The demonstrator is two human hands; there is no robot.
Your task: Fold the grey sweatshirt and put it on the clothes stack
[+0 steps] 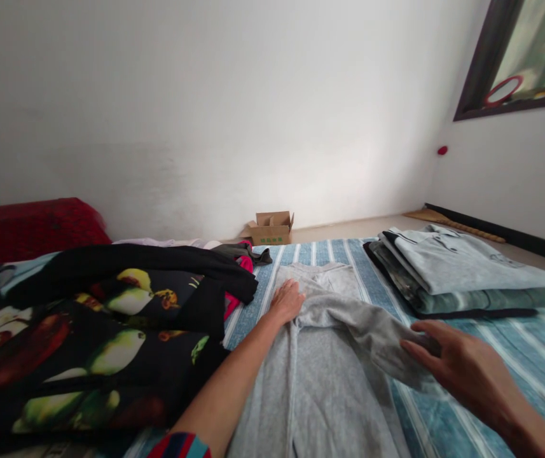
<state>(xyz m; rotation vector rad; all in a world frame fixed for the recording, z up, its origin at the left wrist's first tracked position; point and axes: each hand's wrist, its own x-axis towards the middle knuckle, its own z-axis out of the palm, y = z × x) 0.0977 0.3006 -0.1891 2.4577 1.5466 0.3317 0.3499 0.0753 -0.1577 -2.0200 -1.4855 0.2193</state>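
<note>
A grey long-sleeved shirt (320, 388) lies lengthwise on the blue striped bedspread (486, 369), its neckline at the far end. My left hand (287, 300) rests on the shirt's upper part near the shoulder, fingers laid out against the cloth. One sleeve (367, 324) stretches across the shirt towards the right. At its lower end, my right hand (448, 356) pinches the sleeve between thumb and fingers. Part of the shirt's near end runs out of view.
On the right sits a stack of folded clothes (463, 264). A heap of loose garments, with a black printed one (124, 356) on top, covers the left side. Beyond the bed stand a cardboard box (272, 229) and a white wall (253, 114).
</note>
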